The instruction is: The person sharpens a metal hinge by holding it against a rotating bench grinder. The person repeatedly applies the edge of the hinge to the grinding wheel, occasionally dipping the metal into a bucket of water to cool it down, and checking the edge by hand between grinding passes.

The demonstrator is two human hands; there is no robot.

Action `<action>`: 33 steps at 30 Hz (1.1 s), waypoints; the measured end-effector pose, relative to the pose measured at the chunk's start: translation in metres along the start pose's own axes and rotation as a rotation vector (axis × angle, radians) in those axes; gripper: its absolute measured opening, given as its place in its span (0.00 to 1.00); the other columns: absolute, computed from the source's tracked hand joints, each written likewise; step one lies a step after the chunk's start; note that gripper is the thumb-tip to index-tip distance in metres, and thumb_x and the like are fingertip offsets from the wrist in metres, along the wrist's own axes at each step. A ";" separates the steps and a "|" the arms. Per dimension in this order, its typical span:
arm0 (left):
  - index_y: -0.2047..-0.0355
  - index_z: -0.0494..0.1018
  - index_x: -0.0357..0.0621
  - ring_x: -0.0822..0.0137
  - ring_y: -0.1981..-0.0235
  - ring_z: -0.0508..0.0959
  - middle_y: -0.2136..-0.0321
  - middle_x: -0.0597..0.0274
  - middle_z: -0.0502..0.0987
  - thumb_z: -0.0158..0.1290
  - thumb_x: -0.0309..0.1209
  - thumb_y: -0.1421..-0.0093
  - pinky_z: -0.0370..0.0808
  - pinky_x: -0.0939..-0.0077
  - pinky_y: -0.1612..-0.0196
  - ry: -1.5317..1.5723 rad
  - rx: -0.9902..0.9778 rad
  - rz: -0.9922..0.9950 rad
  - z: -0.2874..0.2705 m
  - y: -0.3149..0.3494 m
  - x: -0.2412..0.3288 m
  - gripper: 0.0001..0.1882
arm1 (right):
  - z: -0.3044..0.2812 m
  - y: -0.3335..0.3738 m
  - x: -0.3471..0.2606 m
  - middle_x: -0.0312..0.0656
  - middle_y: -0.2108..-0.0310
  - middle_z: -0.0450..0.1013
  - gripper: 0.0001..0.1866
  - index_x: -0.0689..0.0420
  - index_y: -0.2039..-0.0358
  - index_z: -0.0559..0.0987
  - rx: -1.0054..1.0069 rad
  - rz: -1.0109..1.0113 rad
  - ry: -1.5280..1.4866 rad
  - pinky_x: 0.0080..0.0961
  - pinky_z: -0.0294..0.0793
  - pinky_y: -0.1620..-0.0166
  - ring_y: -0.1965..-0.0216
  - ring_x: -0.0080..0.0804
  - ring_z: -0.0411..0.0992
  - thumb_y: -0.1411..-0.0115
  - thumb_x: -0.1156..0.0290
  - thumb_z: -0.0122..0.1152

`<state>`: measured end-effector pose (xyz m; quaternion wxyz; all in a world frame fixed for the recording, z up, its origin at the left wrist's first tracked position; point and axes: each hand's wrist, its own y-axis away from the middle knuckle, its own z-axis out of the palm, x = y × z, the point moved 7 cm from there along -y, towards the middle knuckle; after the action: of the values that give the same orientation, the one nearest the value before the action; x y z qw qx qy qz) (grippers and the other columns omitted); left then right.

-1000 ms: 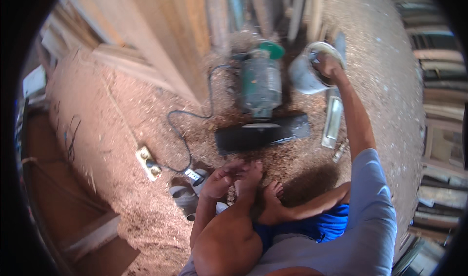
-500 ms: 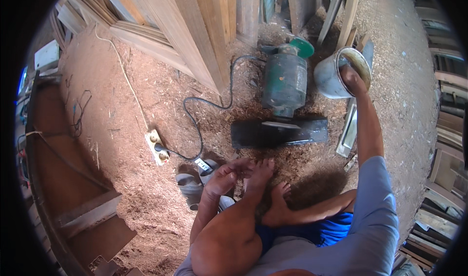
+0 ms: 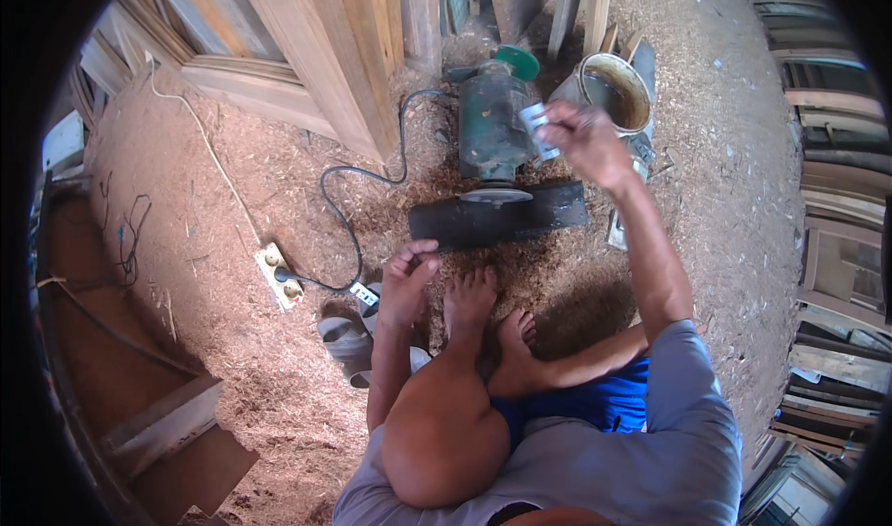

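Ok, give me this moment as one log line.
right hand: holds small pale item near green motor and bucket | left hand: half-curled, nothing visible held | power strip: one plug in

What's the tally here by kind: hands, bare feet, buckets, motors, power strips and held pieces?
Hands: 2 (left hand, right hand)
Bare feet: 2 (left foot, right foot)
Bucket: 1
Green motor: 1
Power strip: 1
Small whitish piece, held: 1
Total: 8

Wood shavings (image 3: 297, 414) litter the floor (image 3: 743, 210). Toward its far edge sit a green electric motor (image 3: 485, 122) and a white bucket (image 3: 639, 91); nearer lie a black cable (image 3: 348, 169), socket strip (image 3: 277, 278) and grey sandals (image 3: 347, 342).
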<state>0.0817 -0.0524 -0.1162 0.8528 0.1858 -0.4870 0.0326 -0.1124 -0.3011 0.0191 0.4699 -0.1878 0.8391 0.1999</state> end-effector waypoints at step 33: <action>0.63 0.74 0.36 0.79 0.72 0.74 0.70 0.64 0.78 0.54 0.23 0.40 0.72 0.85 0.67 -0.078 -0.319 0.104 0.165 0.016 0.060 0.05 | 0.067 0.185 0.014 0.31 0.74 0.74 0.05 0.60 0.65 0.79 0.194 -0.007 -0.774 0.16 0.65 0.69 0.74 0.16 0.66 0.40 0.72 0.60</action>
<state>-0.0254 -0.1027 0.0141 0.8490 0.0238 -0.5277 -0.0082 -0.1650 -0.1114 0.0042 0.7677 -0.0559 0.6142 0.1740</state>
